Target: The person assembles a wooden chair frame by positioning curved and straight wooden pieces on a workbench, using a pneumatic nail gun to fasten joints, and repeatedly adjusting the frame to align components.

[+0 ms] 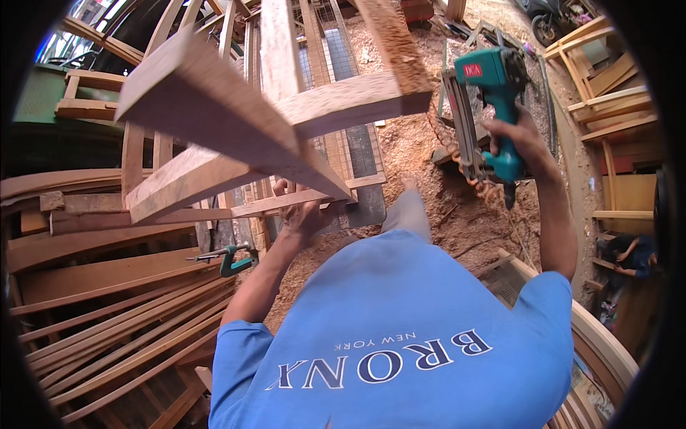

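From the head view, the left hand point(301, 214) grips a thin slat at the lower edge of the wooden frame point(286, 114). The right hand point(525, 139) is closed around one teal nail gun point(486, 107), held clear of the frame's right edge over sawdust floor point(421, 150). One clamp point(230, 259), probably, lies on stacked planks point(107, 314) left.

Stack of long curved timber strips point(107, 336), lower left. Green bar clamp point(229, 259) lying at the stack's upper edge. Sawdust-covered floor point(421, 143) across the middle. Wooden shelving frames point(614, 93) at far right. Curved wooden rim point(604, 343), lower right. Motorbike wheel point(547, 25), top right.
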